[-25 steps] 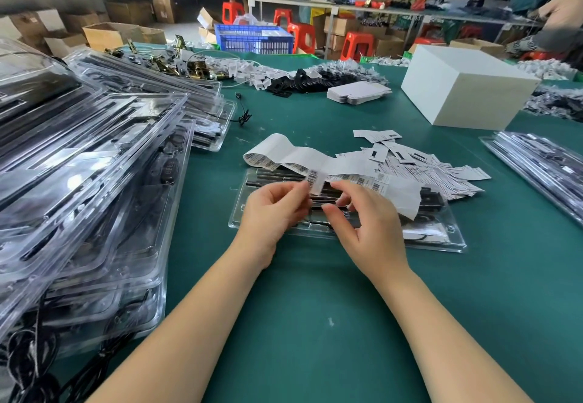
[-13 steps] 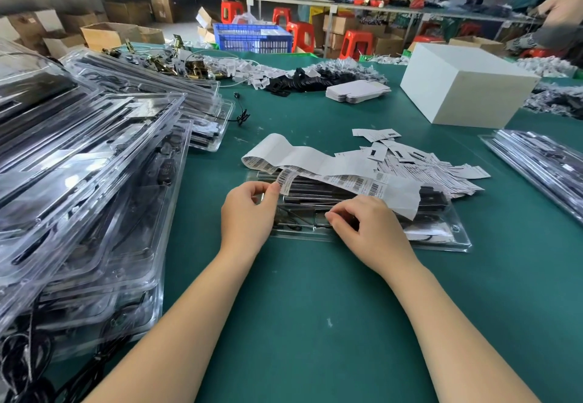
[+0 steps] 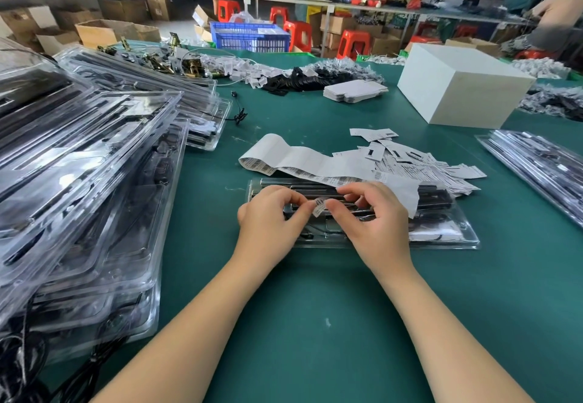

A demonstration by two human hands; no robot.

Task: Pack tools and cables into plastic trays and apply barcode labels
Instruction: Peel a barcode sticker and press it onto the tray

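We see two bare forearms reaching over the green table (image 3: 315, 323). The left hand (image 3: 271, 216) and right hand (image 3: 375, 222) pinch one small barcode label (image 3: 318, 206) between them, just above one clear plastic tray (image 3: 448, 238) holding dark tools. One label strip (image 3: 296, 159) drapes over the tray's far edge. A tall stack of trays (image 3: 82, 188) stands at our left, perhaps a dozen. Farther off sits one white box (image 3: 457, 90), then one blue crate (image 3: 252, 36)

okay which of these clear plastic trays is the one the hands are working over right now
The single tray lying flat mid-table, under both hands that pinch a barcode label. The other trays sit in stacks at the left and far right.
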